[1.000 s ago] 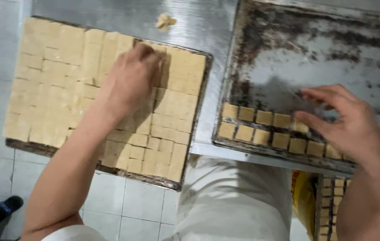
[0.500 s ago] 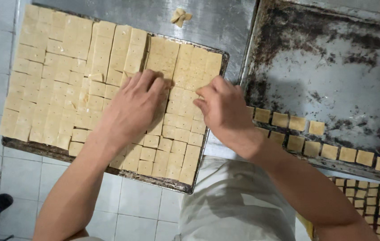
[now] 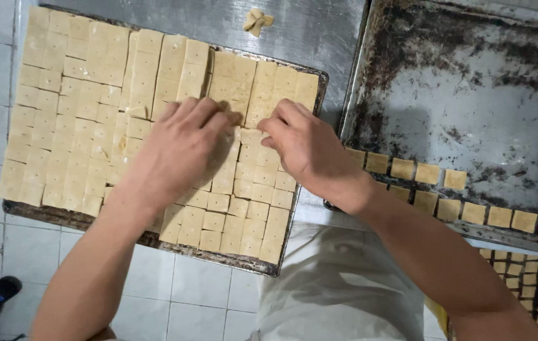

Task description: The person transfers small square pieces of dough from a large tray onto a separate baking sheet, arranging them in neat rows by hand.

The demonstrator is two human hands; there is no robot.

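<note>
Your left hand [image 3: 177,148] and right hand [image 3: 310,151] are pressing flat, fingers spread, on soft, crumbly dough squares [image 3: 250,183] in the tray [image 3: 316,95]; lifting each by its edges looks safest

Two bare hands, left hand [image 3: 177,148] and right hand [image 3: 310,151], are pressing on pale square-cut dough pieces [image 3: 79,107] filling a dark metal tray [image 3: 123,230]; beside this tray a scorched steel baking sheet [image 3: 471,95] is lying.

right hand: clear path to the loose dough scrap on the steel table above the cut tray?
Probably yes. The right hand rests on the cut dough squares near the tray's far edge, and the dough scrap lies on bare steel table just beyond it. Nothing stands between them; the left hand sits off to the side.
</note>
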